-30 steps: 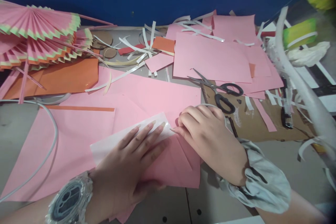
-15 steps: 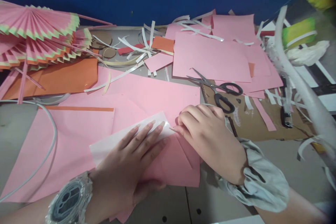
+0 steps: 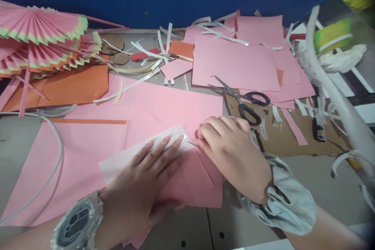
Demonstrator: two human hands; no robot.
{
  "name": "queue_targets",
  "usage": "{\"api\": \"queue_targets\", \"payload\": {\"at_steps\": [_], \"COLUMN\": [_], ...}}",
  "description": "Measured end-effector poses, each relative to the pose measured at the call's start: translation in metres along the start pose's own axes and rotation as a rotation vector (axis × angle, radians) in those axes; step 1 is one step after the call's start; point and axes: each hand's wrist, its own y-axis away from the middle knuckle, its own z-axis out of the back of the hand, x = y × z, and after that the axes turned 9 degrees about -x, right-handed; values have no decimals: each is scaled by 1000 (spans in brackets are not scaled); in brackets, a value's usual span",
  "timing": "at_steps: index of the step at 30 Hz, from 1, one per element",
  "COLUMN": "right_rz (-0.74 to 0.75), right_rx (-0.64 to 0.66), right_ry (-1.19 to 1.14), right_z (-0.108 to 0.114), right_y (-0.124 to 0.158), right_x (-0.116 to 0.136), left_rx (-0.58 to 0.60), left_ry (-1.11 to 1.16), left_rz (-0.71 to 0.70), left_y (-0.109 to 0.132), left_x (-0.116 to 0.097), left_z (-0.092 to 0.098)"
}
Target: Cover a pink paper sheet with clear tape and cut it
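My left hand [image 3: 143,181] lies flat, fingers stretched out, pressing a folded pink paper sheet [image 3: 193,175] whose white underside [image 3: 123,158] shows beneath the fingers. A clear-cased watch [image 3: 76,220] sits on that wrist. My right hand [image 3: 231,152] rests just right of the left fingertips, fingers curled and pinched at the corner of the white flap. A grey scrunchie [image 3: 281,203] is round the right wrist.
Black-handled scissors [image 3: 246,103] lie just beyond my right hand on brown cardboard [image 3: 293,136]. More pink sheets [image 3: 237,62] and white strips [image 3: 152,56] cover the back of the table. Pleated pink fans [image 3: 41,43] and orange paper [image 3: 67,86] lie at the left. A white cord [image 3: 55,160] loops at the left.
Nothing has changed apart from a slight shift of the view; both hands stay on the folded pink paper.
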Motion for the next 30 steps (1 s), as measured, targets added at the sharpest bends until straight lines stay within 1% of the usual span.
{"api": "queue_targets", "payload": {"at_steps": [6,11,16,23,26,30], "right_rz": [-6,-11,-6,3,15,10], "right_rx": [4,4,-9,-13,-20,-41], "right_ry": [-2,-15,7,19,13,11], "right_z": [0,0,0,1,0,0], "right_y": [0,0,0,0,-1,-2], "right_x": [1,1,2,1,0,0], "left_rx": [12,-11,-6,-52,-31,25], "left_ry": [4,-1,-8,-25,-22,17], "left_rz": [1,-12,21,4,12,66], "left_y": [0,1,1,-3,-8,-16], "left_x": [0,1,-1,-3,-3,-4], "left_z": [2,2,1,7,12,20]}}
